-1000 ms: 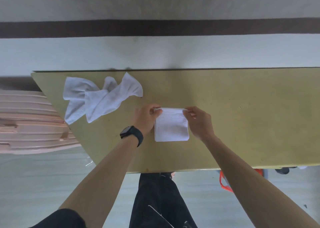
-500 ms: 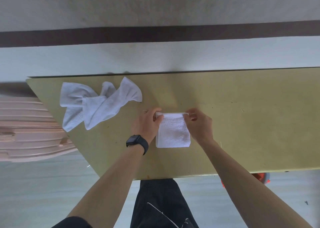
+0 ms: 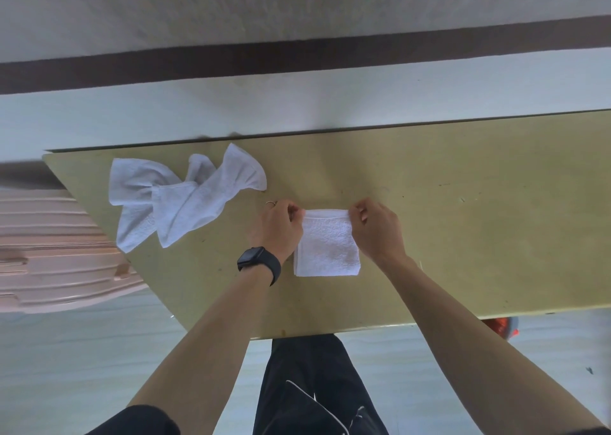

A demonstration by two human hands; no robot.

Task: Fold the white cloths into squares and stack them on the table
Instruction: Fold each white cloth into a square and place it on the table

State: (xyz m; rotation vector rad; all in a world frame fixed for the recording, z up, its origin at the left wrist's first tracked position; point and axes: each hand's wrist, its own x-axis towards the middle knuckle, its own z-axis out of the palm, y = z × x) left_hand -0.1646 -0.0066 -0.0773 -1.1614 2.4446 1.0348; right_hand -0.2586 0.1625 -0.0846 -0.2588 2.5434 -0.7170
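Pinching the folded cloth [image 3: 326, 244] by its far corners, left hand [image 3: 279, 228] and right hand [image 3: 377, 229] flank it on the table [image 3: 479, 236]; crumpled cloths [image 3: 185, 200] (not yet folded) lie far-left, nearer the left hand.

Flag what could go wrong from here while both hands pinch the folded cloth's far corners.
1. The left hand and right hand pinch only the far corners of the folded white cloth; letting go unevenly could skew its layers out of square.
2. The crumpled white cloths overlap near the left end of the table; pulling one may drag the other toward that edge.
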